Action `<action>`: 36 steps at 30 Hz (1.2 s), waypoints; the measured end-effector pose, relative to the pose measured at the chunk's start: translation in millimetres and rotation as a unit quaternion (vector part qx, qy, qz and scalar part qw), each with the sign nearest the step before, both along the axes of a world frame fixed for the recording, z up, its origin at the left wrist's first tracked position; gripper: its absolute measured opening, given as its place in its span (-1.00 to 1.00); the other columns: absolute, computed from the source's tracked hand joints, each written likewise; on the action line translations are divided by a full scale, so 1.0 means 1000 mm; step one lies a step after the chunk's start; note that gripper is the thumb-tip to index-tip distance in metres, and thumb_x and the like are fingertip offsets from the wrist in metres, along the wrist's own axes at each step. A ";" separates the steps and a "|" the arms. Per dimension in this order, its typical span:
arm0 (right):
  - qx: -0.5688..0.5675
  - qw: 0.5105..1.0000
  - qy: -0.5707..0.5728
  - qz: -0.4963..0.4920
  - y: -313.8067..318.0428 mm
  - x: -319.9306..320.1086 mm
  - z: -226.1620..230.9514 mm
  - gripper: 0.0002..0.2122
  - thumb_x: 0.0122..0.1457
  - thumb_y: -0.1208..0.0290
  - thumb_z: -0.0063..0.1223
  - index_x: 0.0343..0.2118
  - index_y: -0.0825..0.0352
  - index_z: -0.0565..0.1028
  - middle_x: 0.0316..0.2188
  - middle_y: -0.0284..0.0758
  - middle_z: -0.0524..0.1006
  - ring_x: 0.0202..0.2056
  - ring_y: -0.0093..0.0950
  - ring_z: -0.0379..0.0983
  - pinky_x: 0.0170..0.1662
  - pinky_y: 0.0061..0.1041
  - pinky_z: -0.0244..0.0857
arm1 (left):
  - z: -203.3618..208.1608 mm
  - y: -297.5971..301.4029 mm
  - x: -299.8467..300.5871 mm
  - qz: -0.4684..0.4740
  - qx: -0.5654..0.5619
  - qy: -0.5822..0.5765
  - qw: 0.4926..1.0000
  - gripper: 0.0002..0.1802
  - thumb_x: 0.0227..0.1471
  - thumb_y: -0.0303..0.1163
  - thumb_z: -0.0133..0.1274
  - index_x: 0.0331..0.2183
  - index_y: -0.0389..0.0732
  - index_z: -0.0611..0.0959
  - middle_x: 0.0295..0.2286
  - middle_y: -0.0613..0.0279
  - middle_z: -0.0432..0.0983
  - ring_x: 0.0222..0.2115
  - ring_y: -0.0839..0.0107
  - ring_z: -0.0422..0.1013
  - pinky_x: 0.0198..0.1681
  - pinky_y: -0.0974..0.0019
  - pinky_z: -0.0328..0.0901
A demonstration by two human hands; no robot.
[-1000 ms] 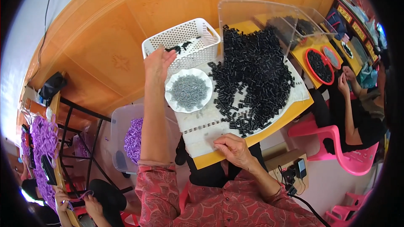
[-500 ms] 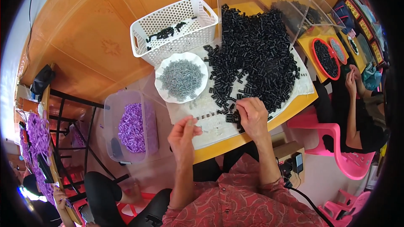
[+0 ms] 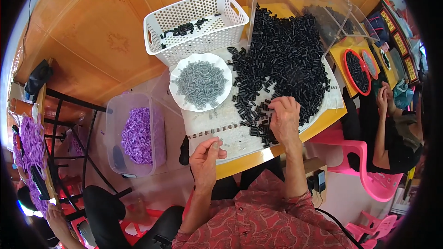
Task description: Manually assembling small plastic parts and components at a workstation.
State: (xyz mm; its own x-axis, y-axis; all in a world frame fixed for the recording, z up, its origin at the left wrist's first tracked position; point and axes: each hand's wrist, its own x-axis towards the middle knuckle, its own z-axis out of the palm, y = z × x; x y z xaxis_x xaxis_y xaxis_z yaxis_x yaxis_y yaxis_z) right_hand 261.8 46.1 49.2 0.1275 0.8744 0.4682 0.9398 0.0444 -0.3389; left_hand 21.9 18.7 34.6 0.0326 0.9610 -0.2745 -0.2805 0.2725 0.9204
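Right hand (image 3: 285,117) curls at the near edge of the black pieces (image 3: 293,60); left hand (image 3: 204,159) hovers beside it, thumb almost meeting finger. Whether either grips anything, can't tell! A brushing right wrist could sweep loose ones off the table (image 3: 328,120). Beyond the left hand, the plate (image 3: 174,74) brims with grey pieces (image 3: 200,84); farther, the basket (image 3: 203,46) holds scattered black ones; left of that hand, the tub (image 3: 113,131) holds purple pieces (image 3: 137,136).

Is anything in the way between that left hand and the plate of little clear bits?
No, nothing visible blocks it. Between the left hand and the white plate lies flat, pale cloth with a row of dark marks across it. The right hand is off to the side, by the black pieces.
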 end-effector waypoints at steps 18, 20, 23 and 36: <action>-0.006 0.999 0.010 0.037 -0.019 0.000 0.002 -0.76 -0.29 0.77 -0.01 -0.49 0.33 0.50 -0.28 -0.31 0.47 -0.11 -0.25 0.37 -0.04 -0.23 0.17 | -0.006 -0.013 0.003 -0.019 -0.029 -0.020 0.999 -0.79 0.14 -0.49 0.02 -0.18 -0.36 0.59 -0.35 0.14 0.57 -0.50 0.54 0.46 -0.37 0.48 0.39; 0.008 1.000 0.009 0.029 -0.015 -0.003 0.004 -0.74 -0.26 0.77 0.00 -0.44 0.34 0.50 -0.29 -0.31 0.47 -0.12 -0.26 0.37 -0.05 -0.25 0.18 | -0.005 -0.013 0.004 -0.025 -0.034 -0.027 0.999 -0.80 0.14 -0.50 0.01 -0.18 -0.36 0.58 -0.34 0.14 0.57 -0.50 0.54 0.47 -0.37 0.48 0.40; 0.011 0.999 0.008 0.038 -0.009 -0.006 -0.001 -0.73 -0.21 0.73 0.08 -0.37 0.32 0.51 -0.28 -0.30 0.44 -0.12 -0.26 0.35 -0.04 -0.23 0.15 | -0.004 -0.014 0.007 -0.026 -0.033 -0.015 0.999 -0.81 0.14 -0.51 -0.01 -0.20 -0.35 0.59 -0.35 0.10 0.57 -0.51 0.50 0.47 -0.41 0.42 0.42; -0.046 0.998 0.018 0.031 0.003 -0.015 -0.005 -0.82 -0.11 0.62 0.18 -0.37 0.34 0.53 -0.20 -0.27 0.42 -0.05 -0.23 0.30 0.02 -0.21 0.11 | -0.008 -0.016 0.009 -0.062 -0.043 -0.027 0.997 -0.78 0.15 -0.49 -0.01 -0.17 -0.36 0.57 -0.33 0.13 0.57 -0.46 0.53 0.48 -0.35 0.46 0.42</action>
